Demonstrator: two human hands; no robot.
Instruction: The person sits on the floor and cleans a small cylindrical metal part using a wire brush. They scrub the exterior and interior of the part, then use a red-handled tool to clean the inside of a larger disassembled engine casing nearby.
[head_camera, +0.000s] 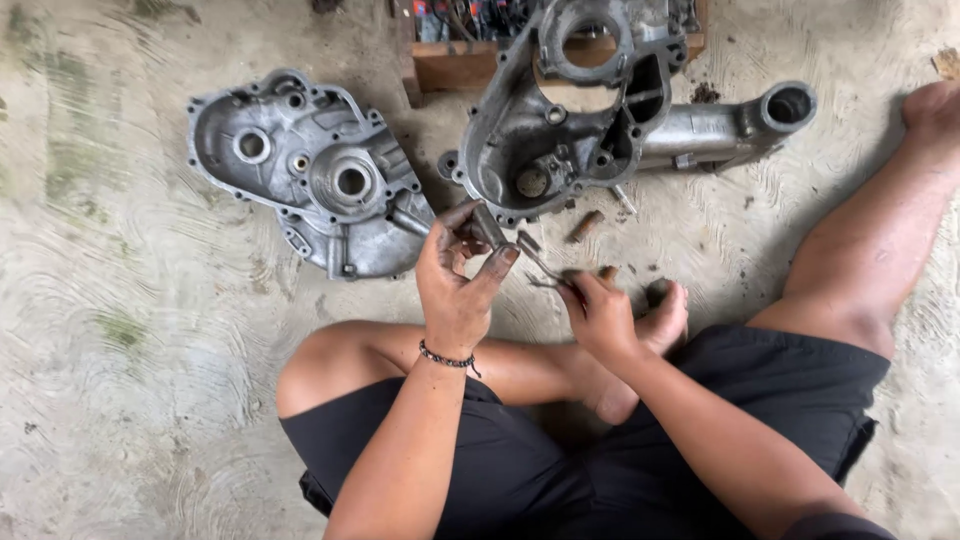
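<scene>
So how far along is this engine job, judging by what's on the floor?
Done: the engine case is split, one half lying flat on the concrete, the other half propped against a wooden box. In hand: the left hand pinches a small metal part; the right hand works a thin tool. Left: both halves remain apart.

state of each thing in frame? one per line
Left hand: pinching a small dark metal part.
Right hand: gripping thin metal pliers, jaws toward the part.
Grey cast-metal engine case half: flat on floor, inside up.
Larger grey engine casing: propped against wooden box.
</scene>
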